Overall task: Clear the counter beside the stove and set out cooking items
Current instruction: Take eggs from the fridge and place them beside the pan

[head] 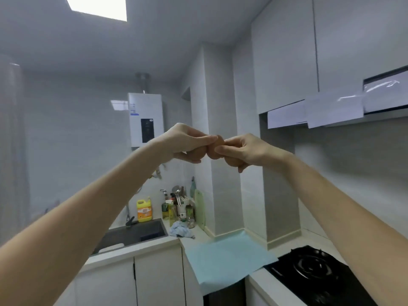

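My left hand (187,143) and my right hand (240,151) are raised in front of me at chest height, well above the counter. Both have their fingers curled, and their knuckles meet in the middle. I see nothing held in either one. Below them a light blue mat (227,259) covers the counter (260,281) beside the black gas stove (313,270). Nothing stands on the mat.
A dark sink (134,235) sits at the left with a yellow detergent bottle (144,209) behind it. Several bottles and utensils (176,208), a green cutting board (199,208) and a crumpled blue cloth (180,230) fill the corner. A range hood (331,109) hangs over the stove.
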